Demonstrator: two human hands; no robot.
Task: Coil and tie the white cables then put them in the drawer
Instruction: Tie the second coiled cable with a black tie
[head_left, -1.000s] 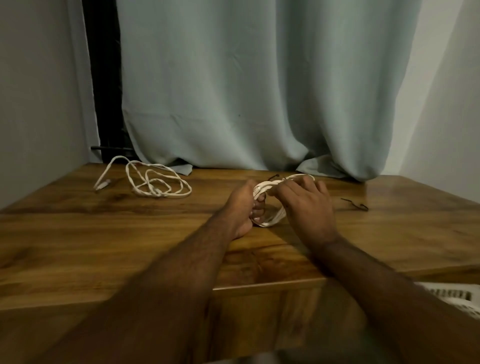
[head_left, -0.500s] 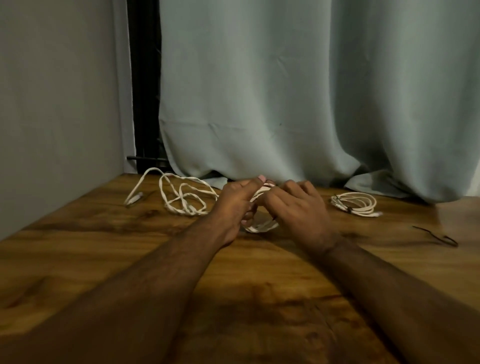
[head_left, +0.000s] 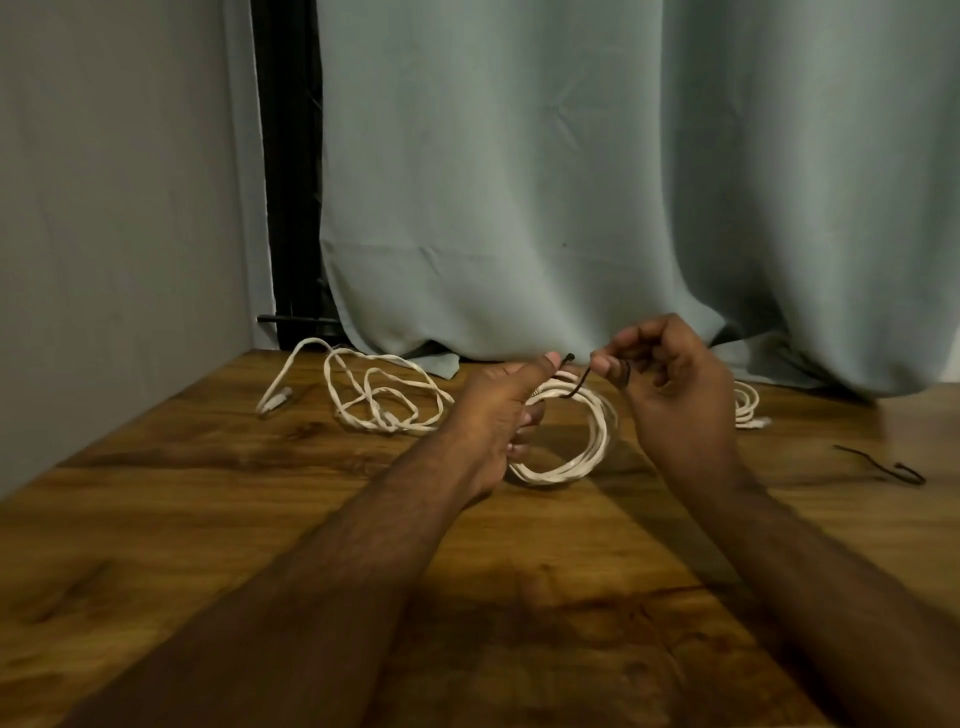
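My left hand (head_left: 493, 410) grips the coiled white cable (head_left: 576, 441); my right hand (head_left: 670, 384) pinches a thin dark wire tie (head_left: 579, 382), probably mid-twist. One tangled white cable (head_left: 379, 395) left of my grip is uncoiled.

The right hand (head_left: 675, 395) covers most of the small tied white cable coil (head_left: 748, 410) — only its right edge shows. The left hand (head_left: 493, 415) hides the near-left arc of the held white cable coil (head_left: 576, 457) — its fingers (head_left: 524, 441) mostly tucked behind.
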